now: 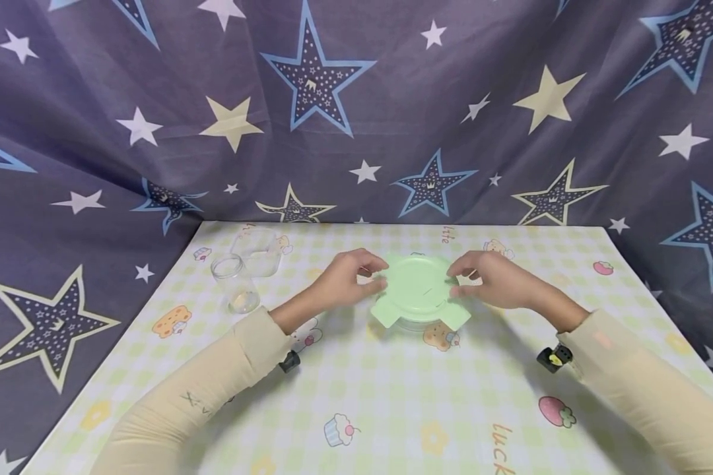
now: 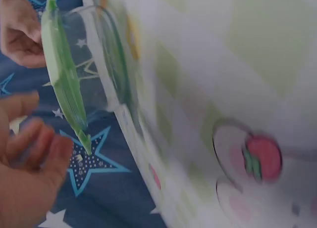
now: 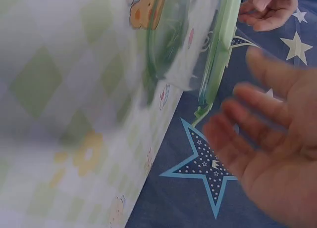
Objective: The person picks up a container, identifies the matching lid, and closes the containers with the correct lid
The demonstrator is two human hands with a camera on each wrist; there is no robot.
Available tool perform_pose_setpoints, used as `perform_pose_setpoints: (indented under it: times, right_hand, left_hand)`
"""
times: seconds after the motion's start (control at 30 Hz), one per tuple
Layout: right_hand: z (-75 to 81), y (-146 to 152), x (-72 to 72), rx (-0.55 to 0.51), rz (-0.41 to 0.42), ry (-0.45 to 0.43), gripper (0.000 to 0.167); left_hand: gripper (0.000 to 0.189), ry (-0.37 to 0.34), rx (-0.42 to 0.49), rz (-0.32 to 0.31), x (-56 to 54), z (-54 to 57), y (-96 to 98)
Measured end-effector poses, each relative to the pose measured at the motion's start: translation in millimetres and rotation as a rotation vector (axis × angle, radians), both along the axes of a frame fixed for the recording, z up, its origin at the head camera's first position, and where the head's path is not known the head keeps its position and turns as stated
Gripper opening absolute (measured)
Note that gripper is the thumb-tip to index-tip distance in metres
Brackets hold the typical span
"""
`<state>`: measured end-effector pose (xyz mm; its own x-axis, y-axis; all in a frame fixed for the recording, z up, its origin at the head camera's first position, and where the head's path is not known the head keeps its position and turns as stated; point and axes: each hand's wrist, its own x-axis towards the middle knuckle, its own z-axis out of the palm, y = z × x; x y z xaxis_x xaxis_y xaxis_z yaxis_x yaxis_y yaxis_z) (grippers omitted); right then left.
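Note:
A pale green lid [image 1: 418, 284] with flaps at its rim lies on a round clear container [image 1: 416, 325] near the middle of the table. Its two front flaps stick outward. My left hand [image 1: 356, 277] is at the lid's left side, fingers loosely bent and thumb apart from them. On the opposite side, my right hand [image 1: 496, 278] has its fingertips close to the rim. Each wrist view shows a gap between the near hand's fingers and the lid [image 2: 60, 65], with nothing gripped. The clear wall [image 3: 190, 55] of the container shows beneath the lid.
To the left stands a clear jar [image 1: 228, 284] without a lid. Behind it is another clear, rounded-square container [image 1: 267, 258]. A checked, printed cloth [image 1: 386, 396] covers the table, and a star-patterned curtain [image 1: 392, 119] hangs behind its far edge.

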<state>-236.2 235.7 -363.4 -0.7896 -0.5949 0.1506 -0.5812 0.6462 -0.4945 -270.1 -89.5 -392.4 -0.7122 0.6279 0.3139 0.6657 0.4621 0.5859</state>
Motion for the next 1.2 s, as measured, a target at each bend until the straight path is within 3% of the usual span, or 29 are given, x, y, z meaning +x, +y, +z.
perform_pose_setpoints:
  times: [0.17, 0.37, 0.57, 0.87, 1.07, 1.2]
  right_hand:
    - [-1.8, 0, 3.5, 0.035, 0.133, 0.085, 0.036]
    - [-1.6, -2, 10.3, 0.072, 0.219, 0.084, 0.038]
    - [-3.0, -5, 15.7, 0.098, 0.295, 0.069, 0.039]
    - [-4.0, -6, 20.1, 0.125, 0.299, 0.071, 0.041]
    - [-8.1, -7, 20.8, 0.155, 0.286, 0.126, 0.038]
    - [-11.8, -10, 21.8, 0.156, 0.277, 0.177, 0.038]
  left_hand:
    - [0.037, 0.131, -0.131, -0.19, 0.5, -0.6, -3.1]
    - [0.038, 0.193, -0.158, -0.347, 1.0, 0.1, -5.8]
    - [0.046, 0.188, -0.203, -0.38, 3.0, 1.7, -5.7]
    - [0.041, 0.225, -0.31, -0.379, 7.1, 2.6, -0.5]
    - [0.037, 0.335, -0.316, -0.35, 10.2, -0.8, 1.5]
    - [0.031, 0.45, -0.295, -0.377, 11.5, -2.8, 3.3]
